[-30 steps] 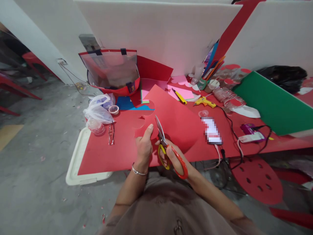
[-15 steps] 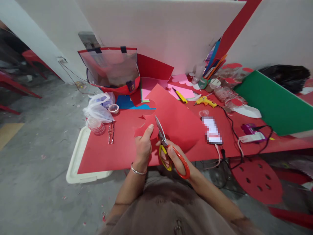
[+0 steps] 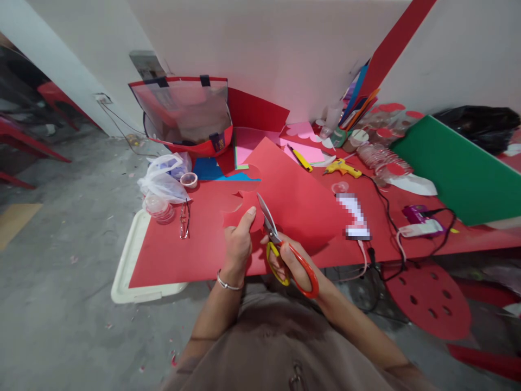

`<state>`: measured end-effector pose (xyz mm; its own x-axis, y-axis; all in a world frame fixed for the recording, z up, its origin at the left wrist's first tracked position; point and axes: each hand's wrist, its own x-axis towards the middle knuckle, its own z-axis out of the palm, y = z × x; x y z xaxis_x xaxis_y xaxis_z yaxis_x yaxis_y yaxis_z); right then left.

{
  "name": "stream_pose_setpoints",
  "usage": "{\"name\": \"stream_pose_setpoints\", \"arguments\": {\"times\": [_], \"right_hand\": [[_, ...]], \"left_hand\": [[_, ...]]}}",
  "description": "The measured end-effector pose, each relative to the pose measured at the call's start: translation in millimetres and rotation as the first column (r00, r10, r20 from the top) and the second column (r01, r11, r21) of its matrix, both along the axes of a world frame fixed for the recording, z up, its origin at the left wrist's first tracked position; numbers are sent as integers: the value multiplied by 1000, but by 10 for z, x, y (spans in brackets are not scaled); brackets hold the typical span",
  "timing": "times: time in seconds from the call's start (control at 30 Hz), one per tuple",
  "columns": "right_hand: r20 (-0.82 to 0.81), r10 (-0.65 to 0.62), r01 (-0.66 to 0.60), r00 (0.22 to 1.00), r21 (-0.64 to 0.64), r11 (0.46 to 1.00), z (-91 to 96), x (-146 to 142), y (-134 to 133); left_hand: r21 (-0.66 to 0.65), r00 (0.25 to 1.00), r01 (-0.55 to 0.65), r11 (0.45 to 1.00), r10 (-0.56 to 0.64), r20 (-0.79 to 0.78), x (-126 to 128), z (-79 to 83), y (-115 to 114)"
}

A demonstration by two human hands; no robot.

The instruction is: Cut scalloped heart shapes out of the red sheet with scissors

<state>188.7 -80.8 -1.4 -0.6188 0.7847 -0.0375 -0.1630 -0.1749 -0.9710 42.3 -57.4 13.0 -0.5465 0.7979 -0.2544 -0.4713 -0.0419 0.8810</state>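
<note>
My left hand (image 3: pixel 238 244) pinches the near edge of a large red paper sheet (image 3: pixel 297 201), thumb on top by a scalloped cut edge. My right hand (image 3: pixel 291 263) is closed through the orange and yellow handles of a pair of scissors (image 3: pixel 280 247). The blades point away from me and bite into the red sheet just right of my left thumb. The sheet is lifted off the red table (image 3: pixel 191 255), and its far corner stands up toward the wall.
On the table lie spectacles (image 3: pixel 184 220), a small plastic cup (image 3: pixel 189 180), a white plastic bag (image 3: pixel 163 182), a clear-sided bag (image 3: pixel 185 114), a yellow glue gun (image 3: pixel 342 169), a phone (image 3: pixel 353 217), cables, a green board (image 3: pixel 456 174). A red stool (image 3: pixel 427 298) stands at right.
The red sheet has turned slightly, its right corner swinging toward the phone. The scissors and my right hand have shifted a little right and nearer. My left hand keeps its pinch.
</note>
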Motion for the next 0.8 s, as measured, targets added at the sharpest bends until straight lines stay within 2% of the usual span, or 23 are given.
{"name": "stream_pose_setpoints", "arguments": {"times": [0.17,0.4,0.67,0.8], "right_hand": [[11,1,-1,1000,0,1000,21,18,4],[1,-15,15,1000,-22,1000,78,32,2],[48,-11,12,999,-26,1000,73,46,-5],[47,12,-11,999,-21,1000,68,59,20]], "left_hand": [[-8,1000,1,1000,-1,-11,7,27,1],[54,1000,-14,998,15,-18,2,8,2],[43,998,-32,999,35,-60,-18,-2,-1],[27,999,-4,1000,5,-46,-32,26,-18]]}}
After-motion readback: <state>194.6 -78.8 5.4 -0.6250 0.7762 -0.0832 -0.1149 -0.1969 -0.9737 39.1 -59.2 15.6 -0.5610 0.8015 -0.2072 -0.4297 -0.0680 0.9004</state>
